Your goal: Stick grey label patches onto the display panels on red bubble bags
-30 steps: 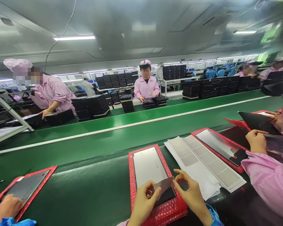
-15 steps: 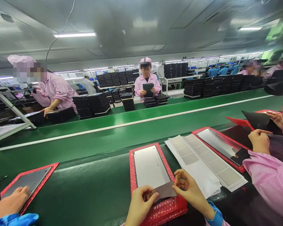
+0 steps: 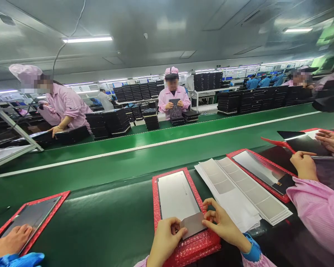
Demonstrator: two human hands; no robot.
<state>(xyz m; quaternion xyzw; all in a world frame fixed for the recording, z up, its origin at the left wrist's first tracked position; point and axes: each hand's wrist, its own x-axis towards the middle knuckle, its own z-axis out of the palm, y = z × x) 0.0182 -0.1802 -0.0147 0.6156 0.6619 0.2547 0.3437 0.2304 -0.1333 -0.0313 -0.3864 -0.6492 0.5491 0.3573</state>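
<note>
- Flatter than before: grey film patch, now low over the display panel's near end.
- My left hand and right hand pinch its opposite edges.
- Panel rests on a red bubble-wrap pad on the green conveyor belt.

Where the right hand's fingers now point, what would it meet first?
The right hand would probably meet the small grey sheet at its fingertips, though depth is hard to judge.

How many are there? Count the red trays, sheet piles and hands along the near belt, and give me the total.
Red trays: 4
Sheet piles: 1
Hands: 5 (left hand, right hand, 3 co-workers' hands)
Total: 10
</note>
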